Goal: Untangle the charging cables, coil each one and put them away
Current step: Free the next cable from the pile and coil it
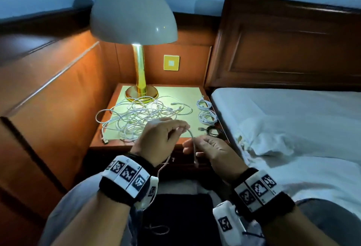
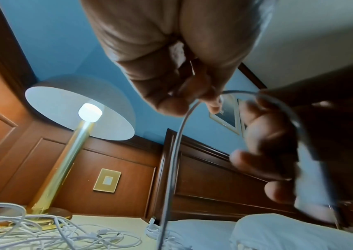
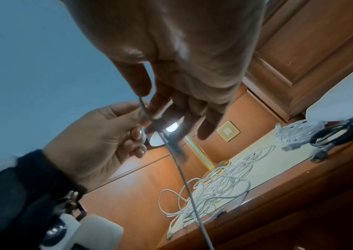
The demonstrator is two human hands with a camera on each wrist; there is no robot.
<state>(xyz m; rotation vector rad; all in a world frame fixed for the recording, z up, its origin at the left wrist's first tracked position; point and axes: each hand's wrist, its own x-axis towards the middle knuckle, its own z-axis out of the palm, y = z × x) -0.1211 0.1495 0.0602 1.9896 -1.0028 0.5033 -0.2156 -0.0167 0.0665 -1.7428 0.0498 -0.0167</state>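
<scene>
I count three cables done: two white coils [image 1: 207,110] and one black coil [image 1: 214,130] lie in a row along the right edge of the nightstand [image 1: 148,141], beside the bed [image 1: 293,112]. Whether that row is their final place I cannot judge.

Most work is left. The white tangle [image 1: 136,116] sprawls over the nightstand top in front of the lamp [image 1: 136,50], with several plugs showing in it; how many cables it holds I cannot tell.

Step in hand, as I judge it: starting a coil on one loose white cable [image 1: 192,138]. My left hand [image 1: 158,140] pinches it between thumb and fingertips, held above the nightstand's front edge. My right hand [image 1: 213,152] grips it just below, fingers curled, with the plug end hanging down from that hand. The rest trails toward my lap.

Writing: none readable. The wristbands [image 1: 127,175] carry black-and-white square markers only. No brand is visible on cables or lamp.
</scene>
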